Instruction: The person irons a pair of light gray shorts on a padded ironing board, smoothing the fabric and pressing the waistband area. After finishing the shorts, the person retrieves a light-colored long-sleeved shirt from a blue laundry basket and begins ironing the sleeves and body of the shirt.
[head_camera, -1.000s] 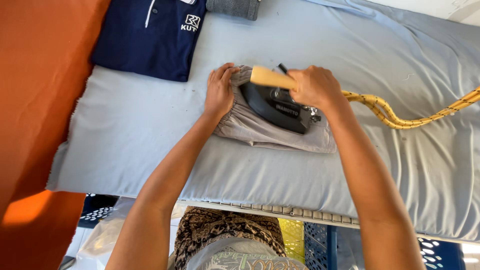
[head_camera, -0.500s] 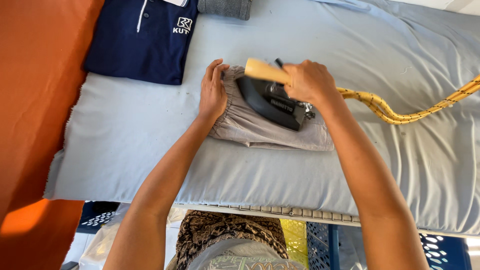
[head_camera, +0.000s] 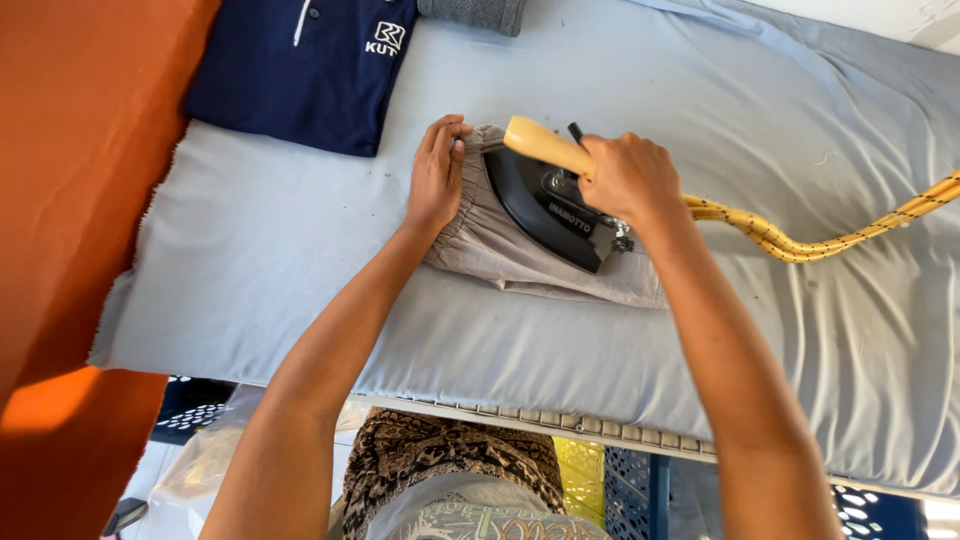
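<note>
Since the earlier frame, little has shifted: the black iron (head_camera: 553, 208) still sits on the folded beige garment (head_camera: 520, 255) near the middle of the padded ironing table (head_camera: 250, 270). The right hand (head_camera: 628, 178) stays wrapped around its wooden handle (head_camera: 545, 146), fingers closed. The left hand (head_camera: 438, 172) presses flat, fingers together, on the garment's gathered edge. A yellow braided cord (head_camera: 800, 238) trails toward the right edge; a navy polo shirt (head_camera: 300, 70) lies at the far left corner.

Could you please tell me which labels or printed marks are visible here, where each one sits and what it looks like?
Logo on the navy polo shirt: top centre, small white emblem with lettering.
Marking on the black iron: centre, below the right hand, small pale lettering.
No packages, signs or screens.
</note>
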